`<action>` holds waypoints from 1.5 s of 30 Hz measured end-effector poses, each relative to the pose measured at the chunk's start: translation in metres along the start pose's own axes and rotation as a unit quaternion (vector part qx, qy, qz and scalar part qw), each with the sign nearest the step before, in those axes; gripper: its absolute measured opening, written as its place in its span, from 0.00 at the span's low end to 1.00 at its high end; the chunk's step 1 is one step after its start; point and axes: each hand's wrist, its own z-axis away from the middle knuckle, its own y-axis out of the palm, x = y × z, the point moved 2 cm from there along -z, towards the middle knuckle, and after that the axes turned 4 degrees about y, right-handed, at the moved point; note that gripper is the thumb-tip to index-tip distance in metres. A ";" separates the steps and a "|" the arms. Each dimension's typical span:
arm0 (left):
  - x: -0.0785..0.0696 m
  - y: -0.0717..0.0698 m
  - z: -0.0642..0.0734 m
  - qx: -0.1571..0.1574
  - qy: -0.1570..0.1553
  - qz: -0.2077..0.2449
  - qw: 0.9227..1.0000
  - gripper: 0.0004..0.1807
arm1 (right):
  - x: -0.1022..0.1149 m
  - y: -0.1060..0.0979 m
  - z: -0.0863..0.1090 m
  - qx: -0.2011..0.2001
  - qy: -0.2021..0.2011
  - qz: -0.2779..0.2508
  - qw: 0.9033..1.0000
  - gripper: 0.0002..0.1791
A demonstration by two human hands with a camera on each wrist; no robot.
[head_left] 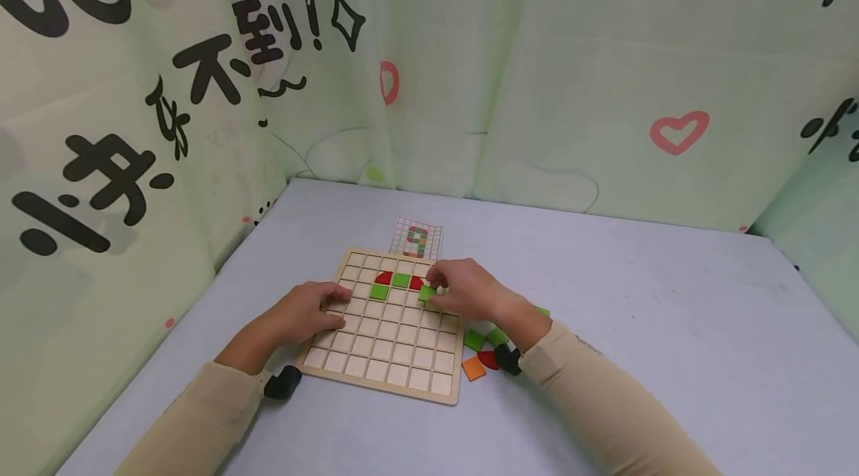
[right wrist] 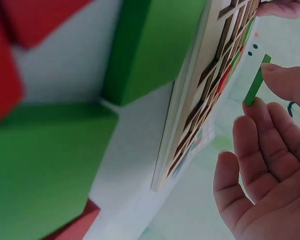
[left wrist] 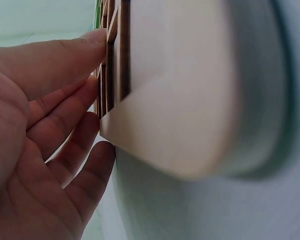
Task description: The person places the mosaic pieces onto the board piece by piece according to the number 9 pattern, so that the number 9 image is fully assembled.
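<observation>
Your right hand [head_left: 470, 289] has the green square tile [head_left: 427, 294] pinched between thumb and index finger, the other fingers loosely bent. The tile is right at your fingertips, over the right part of the wooden board [head_left: 383, 350], toward its far side and just nearer you than the right-hand red piece [head_left: 416, 283]. Being square, it has no long axis; the right wrist view catches it edge-on, tilted, with a gap between it and the grid. Your right hand is the nearer one to it. It looks flat, plain bright green and fairly thin.

Your left hand [head_left: 305, 312] grasps nothing: its fingers are lightly bent, the tips touching the board's left edge. On the grid ahead of you lie another red piece [head_left: 383, 277] and two green squares [head_left: 400, 280] [head_left: 379, 292]. Beside the board's right edge, below your right wrist, are loose green pieces [head_left: 473, 339], a red one [head_left: 488, 360] and an orange square [head_left: 473, 368]. Beyond the far edge lies a patterned card [head_left: 400, 237].
</observation>
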 end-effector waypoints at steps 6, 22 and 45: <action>0.000 0.000 0.000 -0.001 0.000 0.002 1.000 0.24 | 0.003 0.004 -0.005 -0.003 -0.004 0.008 1.000 0.15; 0.000 -0.001 -0.001 0.000 0.003 -0.001 1.000 0.24 | 0.009 0.007 -0.011 0.013 -0.008 0.031 0.999 0.15; -0.002 -0.001 0.001 0.001 -0.005 0.004 1.000 0.24 | 0.012 0.012 -0.013 0.021 0.007 0.045 0.999 0.15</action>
